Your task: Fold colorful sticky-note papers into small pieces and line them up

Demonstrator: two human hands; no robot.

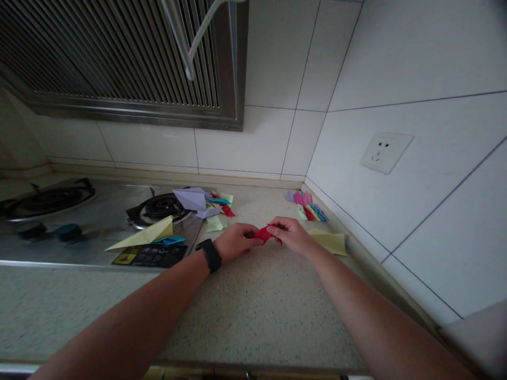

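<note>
I grasp a small piece of red paper (263,234) between my two hands, low over the surface (269,311). The fingers of my left hand (234,243) pinch its left end, and those of my right hand (291,234) pinch its right end; the fingers cover part of it, so I cannot tell its full shape. Just left of my left fingers lies a pale green folded paper (214,224), and beyond it a purple folded paper (193,199) reaches over the stove (93,253). Farther left of my fingers, a long yellow folded paper (147,236) lies near a blue one (171,240). Beyond my right fingers sits a cluster of small coloured papers (306,199); to their right, a yellow sheet (335,243) lies partly behind my right forearm.
</note>
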